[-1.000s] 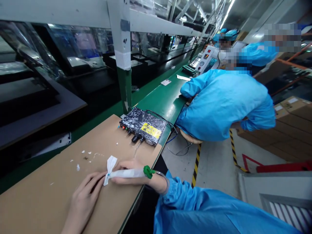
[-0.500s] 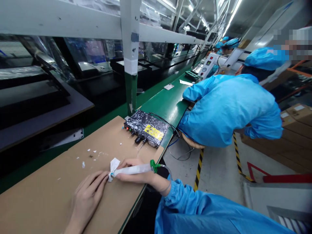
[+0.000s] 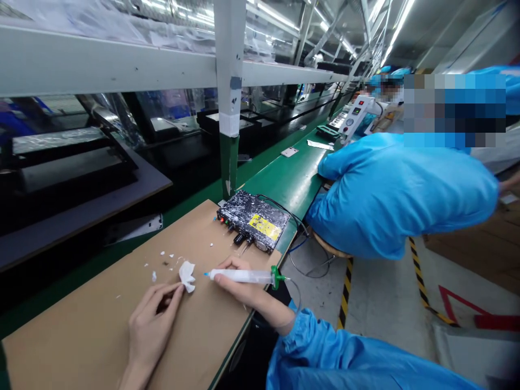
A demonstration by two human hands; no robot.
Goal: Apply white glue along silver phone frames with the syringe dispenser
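Observation:
My right hand [image 3: 239, 286] grips a white syringe-like dispenser [image 3: 244, 276] with a blue tip and a green rear cap, held level over the brown cardboard sheet [image 3: 93, 336]. A thin tube runs from the cap. My left hand [image 3: 152, 325] pinches a crumpled white paper scrap [image 3: 187, 275] just left of the blue tip, a small gap between them. Small white bits [image 3: 162, 260] lie on the cardboard behind the scrap.
A black controller box [image 3: 254, 221] with a yellow label and cables sits at the cardboard's far corner on the green bench [image 3: 284, 179]. A person in a blue smock [image 3: 390, 195] bends over at the right. A white post [image 3: 229, 97] and shelves with dark panels stand at the left.
The dispenser's tip has come out of the paper scrap, which my left hand has drawn slightly left. The camera has tilted up and the neighbour's head has risen.

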